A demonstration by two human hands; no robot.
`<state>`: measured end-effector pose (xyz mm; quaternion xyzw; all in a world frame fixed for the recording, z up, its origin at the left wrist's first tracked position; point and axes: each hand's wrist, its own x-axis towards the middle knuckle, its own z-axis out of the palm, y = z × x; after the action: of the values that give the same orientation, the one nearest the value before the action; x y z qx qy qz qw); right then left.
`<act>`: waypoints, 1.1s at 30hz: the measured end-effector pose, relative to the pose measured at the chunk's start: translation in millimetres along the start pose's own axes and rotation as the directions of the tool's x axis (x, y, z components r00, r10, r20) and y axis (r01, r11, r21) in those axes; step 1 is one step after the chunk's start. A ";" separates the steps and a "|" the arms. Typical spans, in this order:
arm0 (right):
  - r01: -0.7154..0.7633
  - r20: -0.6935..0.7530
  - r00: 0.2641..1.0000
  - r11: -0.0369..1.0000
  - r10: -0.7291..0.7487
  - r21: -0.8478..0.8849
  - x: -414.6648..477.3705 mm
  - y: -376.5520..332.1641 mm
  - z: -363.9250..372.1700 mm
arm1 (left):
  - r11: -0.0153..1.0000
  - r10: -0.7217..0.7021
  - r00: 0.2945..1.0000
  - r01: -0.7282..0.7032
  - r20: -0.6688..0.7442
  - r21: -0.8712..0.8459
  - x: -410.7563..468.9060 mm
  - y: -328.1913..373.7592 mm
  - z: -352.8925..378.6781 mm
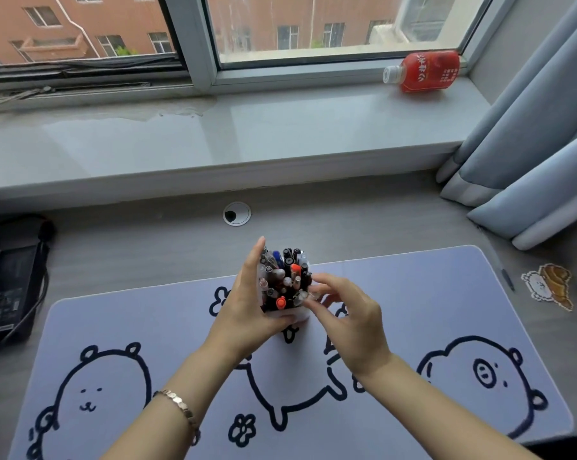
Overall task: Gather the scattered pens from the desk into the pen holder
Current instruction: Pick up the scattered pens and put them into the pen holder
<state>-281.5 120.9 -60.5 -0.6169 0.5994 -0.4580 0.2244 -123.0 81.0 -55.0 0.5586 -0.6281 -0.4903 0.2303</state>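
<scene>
We are steadying the pen holder point(288, 315) with our left hand point(247, 310), whose grip is wrapping around its left wall and lower front while it is standing upright at the far middle of the desk mat point(446, 293). The pens point(285, 277) are packing it tight, caps up, long axes running roughly vertical. Our right hand point(350, 322) is hovering just beside the holder's right rim, its fingertips point(313, 295) pinching loosely at a clear pen end there; whether that grip is truly closing on it we cannot tell. One dark pen point(499, 267) is lying on the bare surface well to the right, past the mat's corner, its long axis running away from us. We are judging the right hand nearer to it.
</scene>
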 end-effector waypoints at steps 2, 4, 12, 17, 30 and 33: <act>-0.180 0.090 0.980 0.984 0.179 0.004 7.0 -7.1 -2.7 | 1.000 -0.001 1.000 0.000 -0.007 -0.022 -0.2 0.6 1.0; -0.273 0.219 0.938 0.962 0.269 -0.013 16.5 -13.3 -10.4 | 0.999 0.015 0.999 -0.016 -0.039 -0.030 -0.6 2.9 2.4; -0.377 0.019 0.906 0.827 0.422 -0.416 54.2 84.8 -108.3 | 0.990 0.126 0.990 -0.129 -0.061 -0.060 16.0 52.6 31.9; -0.672 -0.284 0.673 0.403 0.683 -0.621 68.6 172.2 -177.2 | 0.987 0.161 0.987 -0.160 0.027 -0.035 26.6 80.7 65.1; -0.447 -0.130 0.736 0.333 0.665 -0.830 87.3 175.2 -193.7 | 0.997 0.073 0.996 -0.071 0.050 -0.037 33.7 69.9 64.6; -0.406 -0.020 0.849 0.627 0.528 -0.665 92.0 127.2 -173.9 | 0.998 0.054 0.998 -0.053 0.028 -0.037 30.1 60.0 46.4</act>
<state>-507.2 58.3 -54.9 -0.5159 0.8365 -0.0912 0.1609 -198.6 63.4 -29.7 0.5301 -0.6371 -0.5034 0.2446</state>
